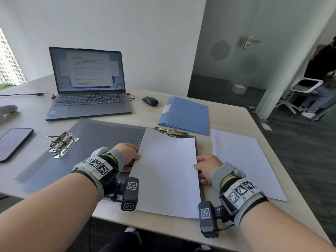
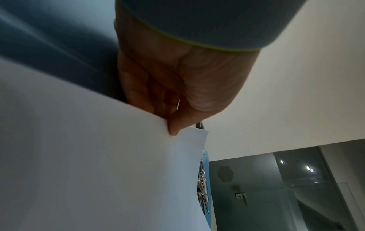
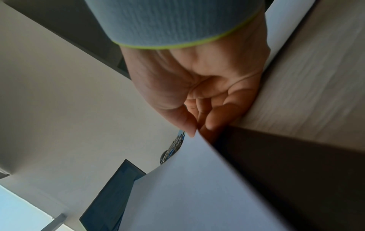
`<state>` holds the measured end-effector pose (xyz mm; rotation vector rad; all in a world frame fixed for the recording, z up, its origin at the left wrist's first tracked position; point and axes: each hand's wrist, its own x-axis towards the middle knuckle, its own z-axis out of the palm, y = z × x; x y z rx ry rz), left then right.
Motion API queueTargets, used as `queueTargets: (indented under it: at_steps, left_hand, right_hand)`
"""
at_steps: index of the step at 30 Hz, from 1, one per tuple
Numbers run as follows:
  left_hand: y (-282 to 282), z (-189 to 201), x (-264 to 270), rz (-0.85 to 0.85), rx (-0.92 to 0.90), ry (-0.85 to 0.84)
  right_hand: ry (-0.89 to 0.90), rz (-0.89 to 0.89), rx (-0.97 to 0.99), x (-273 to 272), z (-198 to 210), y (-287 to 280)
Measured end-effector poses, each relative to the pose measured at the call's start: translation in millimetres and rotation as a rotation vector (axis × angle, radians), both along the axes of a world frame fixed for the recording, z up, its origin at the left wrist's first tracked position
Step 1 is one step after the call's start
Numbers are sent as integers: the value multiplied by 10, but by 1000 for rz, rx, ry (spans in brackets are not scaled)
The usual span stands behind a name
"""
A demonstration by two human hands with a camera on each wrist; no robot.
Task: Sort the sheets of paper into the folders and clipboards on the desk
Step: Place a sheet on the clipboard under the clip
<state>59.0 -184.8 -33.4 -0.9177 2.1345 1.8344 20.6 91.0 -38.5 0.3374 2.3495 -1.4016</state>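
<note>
Fingers first: the left hand [image 1: 128,154] pinches the left edge of the held sheet [image 1: 167,175], thumb [image 2: 178,123] on top and fingers curled beneath, plain in the left wrist view. The right hand [image 1: 206,168] grips the opposite edge the same way, thumb [image 3: 186,123] over and fingers under. Both are closed on paper, neither slack.

Landmark: the dark clipboard [image 1: 197,142] lying under the sheet.
- The sheet hangs over the board and covers most of it; only the board's right edge and far corner show. The sheet's near end overhangs the near edge of the desk [image 1: 227,113].
- The sheet's long axis runs away from the person, roughly along the board's, skewed slightly. Its far left corner is raised and reaches up beside the metal clip [image 1: 171,132] at the board's far end.
- My judgement: the coming move turns on that far edge. It has to travel away from the fingers and go under the clip, so both hands push forward together. Neither hand is clearly nearer the clip.

Holders and contents:
- The open grey folder [image 1: 87,142], left of the board, has a metal clamp [image 1: 62,145] and no paper visible inside.
- The blue folder [image 1: 185,115], beyond the board, is closed; contents hidden.
- A loose sheet [image 1: 245,160] lies right of the board, unsorted.
</note>
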Motion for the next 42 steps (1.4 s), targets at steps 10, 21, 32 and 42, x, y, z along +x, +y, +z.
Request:
queueTargets:
  at_steps: [10,21,32,42]
  left_hand:
    - [-19,-41,-14,36,3,34]
    - [-17,-121,-7,114,-15,107]
    - [-38,-186,78,92,31,187]
    - [-43,-212,100,79,104,212]
  right_hand:
    - [74,-63,-120,41,-14,20]
    - [96,-77,-287,85,-89,100]
    - [90,-51,-373,148,-76,128]
    - [110,-5,-422,214,-21,163]
